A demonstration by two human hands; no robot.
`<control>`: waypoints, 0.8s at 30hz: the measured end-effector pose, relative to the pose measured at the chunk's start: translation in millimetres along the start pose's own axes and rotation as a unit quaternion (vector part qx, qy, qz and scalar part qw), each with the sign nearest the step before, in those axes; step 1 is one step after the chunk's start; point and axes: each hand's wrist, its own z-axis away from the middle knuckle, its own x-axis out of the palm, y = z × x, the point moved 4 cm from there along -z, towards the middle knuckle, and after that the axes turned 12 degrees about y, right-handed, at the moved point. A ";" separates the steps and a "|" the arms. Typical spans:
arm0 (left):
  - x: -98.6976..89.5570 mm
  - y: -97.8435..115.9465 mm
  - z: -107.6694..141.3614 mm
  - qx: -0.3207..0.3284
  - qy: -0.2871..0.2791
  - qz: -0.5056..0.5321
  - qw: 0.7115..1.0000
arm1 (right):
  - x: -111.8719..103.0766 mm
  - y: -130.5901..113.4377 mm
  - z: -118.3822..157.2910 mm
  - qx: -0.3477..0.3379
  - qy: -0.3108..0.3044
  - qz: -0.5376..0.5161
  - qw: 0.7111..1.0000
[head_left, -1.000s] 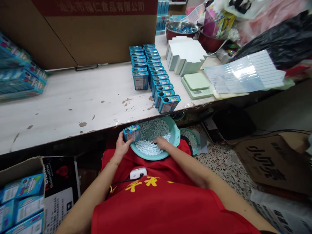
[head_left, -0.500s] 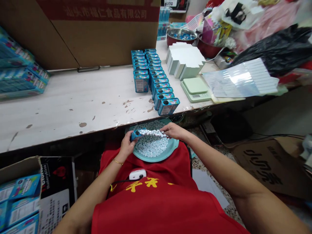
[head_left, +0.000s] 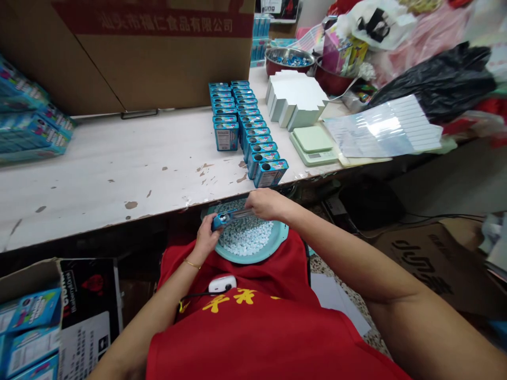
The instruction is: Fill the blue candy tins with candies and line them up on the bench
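My left hand [head_left: 205, 236] is closed around a small blue tin [head_left: 216, 222], tilted with its round opening toward the right. White candies show at that opening. My right hand [head_left: 266, 204] is closed on a narrow see-through scoop [head_left: 241, 213], whose tip reaches the tin's mouth; hardly any candies show on it. Both hands are over a turquoise basin [head_left: 282, 236] resting on my lap. Many small white candies [head_left: 247, 237] fill the basin. On the table edge just beyond stand two rows of similar blue tins [head_left: 271, 173], their round openings upward.
A pale green scale [head_left: 315, 146] and a stack of white card [head_left: 297, 97] stand right of the tins. Behind are a large carton [head_left: 166, 63] and a metal bowl [head_left: 289, 60]. An open box of blue packs [head_left: 34, 311] is at lower left.
The candies heaped along the scoop have gone from it, with some now at the tin's mouth. My right hand has moved left and slightly up, closer to the tin.
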 end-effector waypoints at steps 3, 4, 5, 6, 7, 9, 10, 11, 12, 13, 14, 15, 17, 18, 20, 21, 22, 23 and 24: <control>-11.2 -3.1 1.3 -0.030 0.017 0.019 0.999 | 25.2 31.8 14.8 0.007 0.037 -0.082 0.996; -15.2 -4.2 2.2 -0.039 0.024 0.028 0.999 | 41.5 43.1 17.1 0.020 0.041 -0.111 0.993; -18.7 -5.4 3.1 -0.049 0.032 0.036 0.998 | 61.8 52.9 17.5 0.044 0.033 -0.131 0.990; -21.5 -6.6 4.0 -0.058 0.039 0.045 0.997 | 84.5 60.1 16.1 0.076 0.025 -0.131 0.988; -23.5 -7.9 4.8 -0.067 0.046 0.054 0.995 | 108.0 63.6 13.4 0.109 0.016 -0.110 0.988; -24.6 -10.3 5.8 -0.083 0.053 0.070 0.993 | 151.9 58.0 5.8 0.158 0.007 -0.065 0.985; -24.1 -11.1 6.0 -0.087 0.054 0.076 0.992 | 170.8 49.8 2.0 0.167 0.003 -0.055 0.984; -23.2 -11.6 6.0 -0.090 0.055 0.080 0.991 | 186.7 40.0 -1.2 0.166 0.000 -0.054 0.985; -22.3 -11.7 5.9 -0.091 0.056 0.084 0.991 | 199.6 30.1 -3.5 0.159 -0.004 -0.061 0.985; -21.4 -11.5 5.7 -0.092 0.057 0.086 0.990 | 209.5 21.8 -4.9 0.149 -0.010 -0.071 0.986; -20.5 -11.1 5.4 -0.093 0.057 0.087 0.990 | 216.7 16.0 -5.6 0.138 -0.016 -0.083 0.987; -19.8 -10.6 5.2 -0.094 0.057 0.090 0.990 | 221.7 13.0 -5.6 0.125 -0.023 -0.098 0.987; -19.5 -9.8 4.6 -0.095 0.057 0.098 0.989 | 226.9 15.3 -4.6 0.101 -0.040 -0.134 0.985; -20.0 -9.8 4.3 -0.096 0.057 0.103 0.988 | 227.7 19.5 -3.8 0.092 -0.048 -0.154 0.983; -22.8 -10.8 3.7 -0.095 0.062 0.112 0.987 | 226.2 30.6 -1.2 0.081 -0.056 -0.195 0.976; -24.8 -11.7 3.3 -0.093 0.065 0.113 0.987 | 223.5 36.5 0.7 0.081 -0.055 -0.213 0.972; -27.1 -12.7 3.0 -0.089 0.070 0.111 0.987 | 219.2 42.1 3.2 0.083 -0.052 -0.226 0.969; -29.5 -13.6 2.7 -0.084 0.073 0.105 0.988 | 213.1 46.9 6.3 0.085 -0.047 -0.241 0.966; -31.7 -14.3 2.5 -0.078 0.076 0.095 0.989 | 204.8 50.9 9.8 0.088 -0.040 -0.262 0.960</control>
